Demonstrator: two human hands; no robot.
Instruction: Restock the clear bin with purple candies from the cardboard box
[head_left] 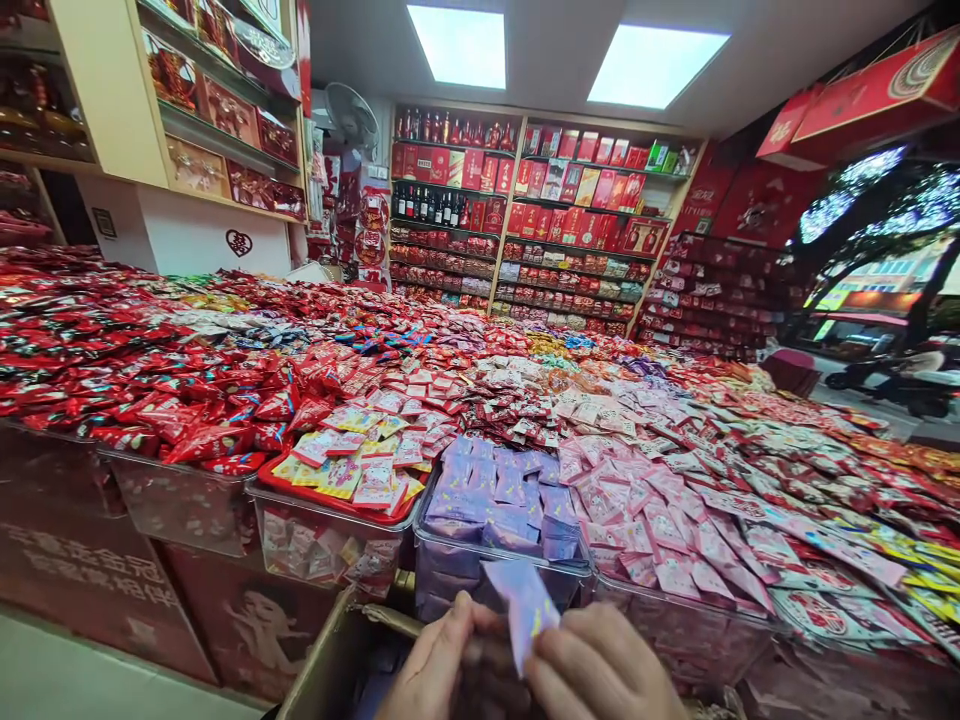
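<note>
A small light-purple packet [523, 606] stands tilted between my hands, above the front edge of a clear bin [499, 548]. My right hand [604, 662] pinches its lower right side with curled fingers. My left hand [439, 665] is close by on the packet's left, thumb up and fingers curled inward. What those left fingers hold, if anything, is in shadow and cannot be made out. Rows of matching purple packets [487, 490] fill the bin. Below my hands is an open cardboard box [319, 655] with dark purplish contents, partly hidden by my left hand.
Left of the bin, a red tray [281, 487] holds yellow and pink packets. Pink packets [660, 530] are heaped to the right, red packets [187, 410] farther left. Shelves [510, 220] with bottles and red boxes line the back wall. A fan [351, 118] hangs at upper left.
</note>
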